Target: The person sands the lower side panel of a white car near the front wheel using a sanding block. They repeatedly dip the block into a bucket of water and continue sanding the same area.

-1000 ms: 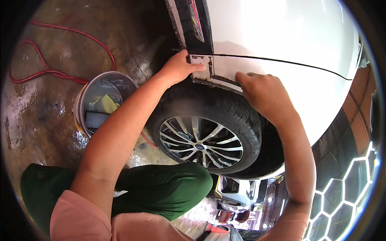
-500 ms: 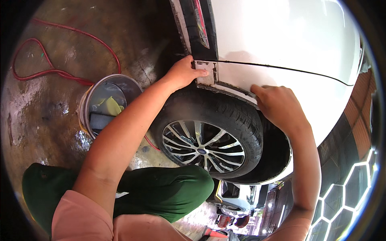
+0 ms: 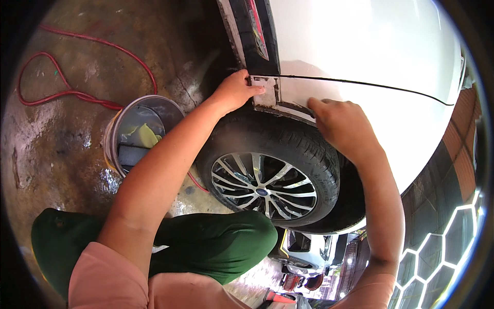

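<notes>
A white car fender (image 3: 298, 92) runs above the wheel arch, with a bare, dirty strip along its lower edge. At its lower corner, beside the dark gap, my left hand (image 3: 232, 94) grips the edge, thumb on the front face and the other fingers out of sight. My right hand (image 3: 343, 126) is closed at the arch lip, knuckles up, a fingertip against the dirty strip. What it holds, if anything, is hidden under the palm. Below both hands is the tire (image 3: 288, 135) with its silver and black alloy wheel (image 3: 261, 192).
A bucket (image 3: 114, 149) holding water, a yellow-green cloth (image 3: 148, 137) and a dark block (image 3: 133, 154) stands on the wet floor (image 3: 67, 175). A red hose (image 3: 98, 38) loops behind it. My knee in green trousers (image 3: 226, 242) is near the wheel. Another vehicle (image 3: 303, 247) stands beyond.
My right hand has slid left along the arch edge, closer to my left hand. My left hand keeps its grip on the fender corner. The view has shifted slightly.
</notes>
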Demonstrator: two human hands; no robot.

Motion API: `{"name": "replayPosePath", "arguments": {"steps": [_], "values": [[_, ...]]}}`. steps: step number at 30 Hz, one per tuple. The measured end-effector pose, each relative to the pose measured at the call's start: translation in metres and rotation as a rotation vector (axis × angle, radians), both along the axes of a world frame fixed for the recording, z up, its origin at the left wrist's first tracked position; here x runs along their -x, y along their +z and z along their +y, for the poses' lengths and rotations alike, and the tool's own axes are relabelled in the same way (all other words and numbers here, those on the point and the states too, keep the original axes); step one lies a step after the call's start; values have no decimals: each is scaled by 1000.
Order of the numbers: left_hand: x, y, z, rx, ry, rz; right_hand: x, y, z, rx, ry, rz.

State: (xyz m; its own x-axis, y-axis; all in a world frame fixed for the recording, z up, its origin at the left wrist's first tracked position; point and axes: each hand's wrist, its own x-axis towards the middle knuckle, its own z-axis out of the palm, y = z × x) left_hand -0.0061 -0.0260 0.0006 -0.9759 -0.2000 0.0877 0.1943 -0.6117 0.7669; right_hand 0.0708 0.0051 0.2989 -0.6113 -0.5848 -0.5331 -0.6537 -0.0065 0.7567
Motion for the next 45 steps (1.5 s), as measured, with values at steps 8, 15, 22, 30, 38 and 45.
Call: {"name": "replayPosePath", "arguments": {"steps": [8,15,22,30,38,45], "values": [[5,-8,7,-15,73,-33,4,11,9,82,-40,-17],[5,-4,5,-16,86,-4,1,10,5,41,-48,5],[-6,3,-1,-39,49,14,2,-2,-2,67,-24,-42],[-4,-3,-6,11,-80,30,9,-21,-3,92,48,-59],[6,-16,-8,82,-52,19,12,-3,-1,64,-25,-83],[0,-12,-8,8,-114,51,5,-21,-3,78,-11,-34]]}}
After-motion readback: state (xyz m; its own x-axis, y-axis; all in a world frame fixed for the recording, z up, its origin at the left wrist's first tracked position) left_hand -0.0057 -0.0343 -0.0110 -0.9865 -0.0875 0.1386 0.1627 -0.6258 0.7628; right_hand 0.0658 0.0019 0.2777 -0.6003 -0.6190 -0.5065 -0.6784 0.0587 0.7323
